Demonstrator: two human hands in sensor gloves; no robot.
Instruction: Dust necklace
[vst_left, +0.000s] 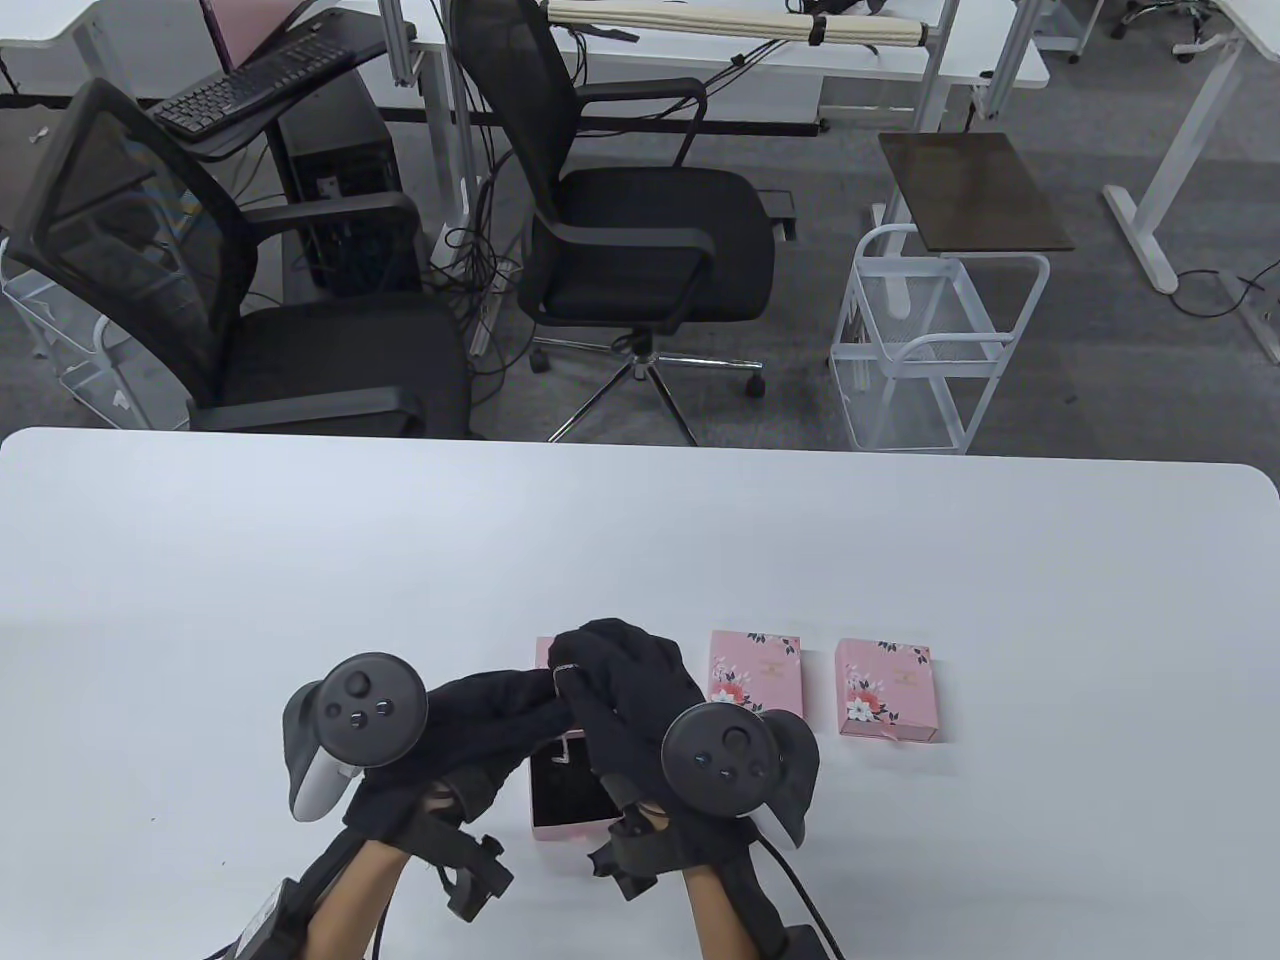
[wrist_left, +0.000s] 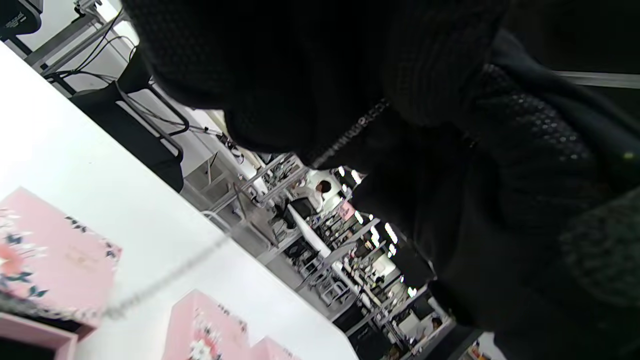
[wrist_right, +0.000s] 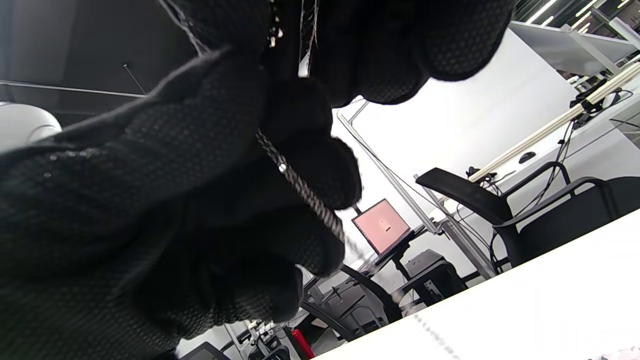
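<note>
A thin silver necklace chain (wrist_right: 305, 192) runs between my two black-gloved hands, which meet above an open pink box (vst_left: 567, 828) with a black lining. My right hand (vst_left: 585, 668) pinches the chain between its fingertips (wrist_right: 325, 165). My left hand (vst_left: 525, 705) holds the chain too; in the left wrist view the chain (wrist_left: 350, 137) crosses the glove and a blurred length (wrist_left: 170, 275) hangs down toward the table. A short silver bit (vst_left: 562, 672) shows at the right hand's fingers in the table view. The rest of the chain is hidden by the gloves.
Two closed pink floral boxes (vst_left: 755, 673) (vst_left: 887, 690) lie to the right of the open one on the white table (vst_left: 300, 560). Another pink piece (vst_left: 545, 652) shows behind my hands. Office chairs and a white wire cart (vst_left: 930, 340) stand beyond the far edge.
</note>
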